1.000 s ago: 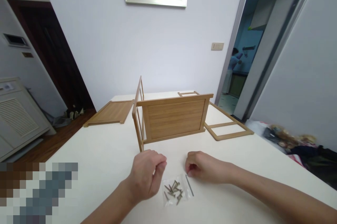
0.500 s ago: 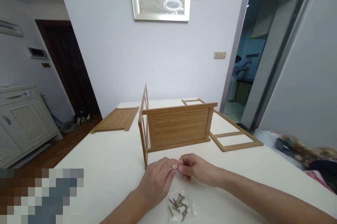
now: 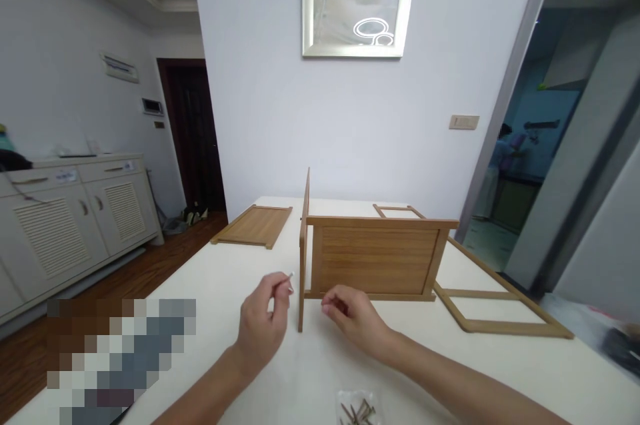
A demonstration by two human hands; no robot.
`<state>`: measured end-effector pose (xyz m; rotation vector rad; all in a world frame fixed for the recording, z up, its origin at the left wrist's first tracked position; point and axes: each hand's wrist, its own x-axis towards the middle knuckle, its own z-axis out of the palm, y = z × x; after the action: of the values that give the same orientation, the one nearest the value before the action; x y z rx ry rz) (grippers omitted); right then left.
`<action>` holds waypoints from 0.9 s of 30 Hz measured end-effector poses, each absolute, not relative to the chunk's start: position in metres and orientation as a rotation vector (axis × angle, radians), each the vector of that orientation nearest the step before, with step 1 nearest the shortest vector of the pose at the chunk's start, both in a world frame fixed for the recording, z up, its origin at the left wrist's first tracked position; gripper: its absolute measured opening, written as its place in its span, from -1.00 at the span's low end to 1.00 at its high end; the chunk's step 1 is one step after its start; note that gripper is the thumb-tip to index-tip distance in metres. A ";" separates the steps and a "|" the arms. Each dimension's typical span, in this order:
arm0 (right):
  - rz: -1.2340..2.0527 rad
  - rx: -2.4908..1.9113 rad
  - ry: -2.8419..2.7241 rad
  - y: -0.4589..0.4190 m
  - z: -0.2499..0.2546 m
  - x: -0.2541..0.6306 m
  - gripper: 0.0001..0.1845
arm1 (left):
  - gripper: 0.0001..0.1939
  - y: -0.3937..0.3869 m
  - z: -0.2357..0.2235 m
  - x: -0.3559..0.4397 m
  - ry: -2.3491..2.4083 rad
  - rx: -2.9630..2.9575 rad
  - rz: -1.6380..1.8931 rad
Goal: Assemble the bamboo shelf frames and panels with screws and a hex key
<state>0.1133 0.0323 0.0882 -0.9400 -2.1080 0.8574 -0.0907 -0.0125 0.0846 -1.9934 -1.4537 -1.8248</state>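
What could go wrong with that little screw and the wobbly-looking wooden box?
The left hand pinches a tiny screw by its fingertips; it might slip and roll off the table. The upright side frame looks thin, so pushing on it could tip the wooden panel assembly. The right hand isn't steadying it.

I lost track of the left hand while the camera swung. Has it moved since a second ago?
Yes. The left hand went from beside the screw bag up to the upright frame.
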 end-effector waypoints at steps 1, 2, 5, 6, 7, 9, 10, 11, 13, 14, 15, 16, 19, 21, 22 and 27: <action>0.661 -0.957 -2.220 0.036 0.086 0.110 -0.80 | -0.86 -0.006 0.084 -0.100 -1.602 -1.903 -1.880; 0.481 -0.971 -2.331 0.039 0.084 0.107 -0.78 | -0.82 0.002 0.083 -0.108 -1.746 -1.859 -1.874; 0.007 -1.029 -2.638 0.046 0.081 0.099 -0.63 | -0.73 0.023 0.072 -0.130 -2.075 -1.947 -1.520; -0.134 -1.058 -2.714 0.047 0.080 0.096 -0.55 | -0.73 0.028 0.067 -0.134 -2.110 -1.996 -1.432; -0.255 -1.087 -2.773 0.048 0.079 0.094 -0.47 | -0.74 0.032 0.062 -0.137 -2.125 -2.048 -1.360; -0.429 -1.145 -2.842 0.051 0.077 0.089 -0.38 | -0.76 0.036 0.054 -0.140 -2.128 -2.141 -1.274; -0.487 -1.173 -2.860 0.052 0.075 0.087 -0.36 | -0.76 0.037 0.051 -0.140 -2.130 -2.181 -1.232; -0.529 -1.193 -2.874 0.053 0.074 0.085 -0.36 | -0.76 0.038 0.049 -0.140 -2.134 -2.215 -1.190; -0.570 -1.219 -2.906 0.055 0.074 0.081 -0.38 | -0.75 0.038 0.048 -0.138 -2.148 -2.257 -1.123; -0.576 -1.231 -2.926 0.056 0.075 0.079 -0.40 | -0.74 0.038 0.047 -0.137 -2.157 -2.269 -1.098; -0.573 -1.241 -2.949 0.057 0.076 0.076 -0.41 | -0.74 0.038 0.047 -0.137 -2.166 -2.277 -1.076; -0.563 -1.249 -2.972 0.058 0.077 0.073 -0.42 | -0.74 0.038 0.048 -0.136 -2.177 -2.280 -1.059; -0.507 -1.295 -2.999 0.060 0.079 0.065 -0.46 | -0.74 0.038 0.048 -0.136 -2.212 -2.281 -1.020; -0.462 -1.343 -2.983 0.061 0.078 0.060 -0.51 | -0.74 0.037 0.048 -0.136 -2.236 -2.275 -1.008; -0.443 -1.364 -2.972 0.061 0.077 0.059 -0.53 | -0.74 0.037 0.048 -0.135 -2.247 -2.273 -1.007; -0.404 -1.350 -2.955 0.062 0.072 0.060 -0.51 | -0.76 0.036 0.048 -0.133 -2.303 -2.286 -1.055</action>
<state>0.0603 0.0625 0.0718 -1.3497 -2.9554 -0.4045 -0.1333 0.0358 0.0478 -2.2861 -2.3030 -1.0549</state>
